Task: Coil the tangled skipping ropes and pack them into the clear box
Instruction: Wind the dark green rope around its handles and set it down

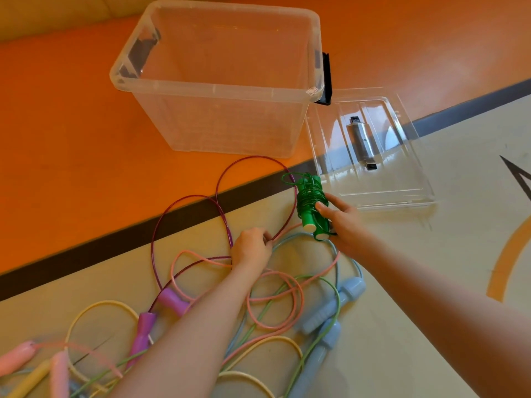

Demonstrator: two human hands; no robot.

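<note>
Standing on the orange floor [57, 139], the clear plastic box [218, 81] holds nothing; the wound green rope bundle [311, 206] is gripped by the right hand [344, 225], the purple cord [224, 222] pinched by the left hand [251, 248].

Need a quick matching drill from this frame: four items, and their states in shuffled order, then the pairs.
Items:
1. green rope
2. purple rope
3. clear box
4. lid

States:
A. lying flat on the floor, right of the box
B. wound round its handles, held by the right hand
C. open, nothing inside
D. loose loops on the floor, pinched by the left hand

Pairs: 1-B, 2-D, 3-C, 4-A
</note>
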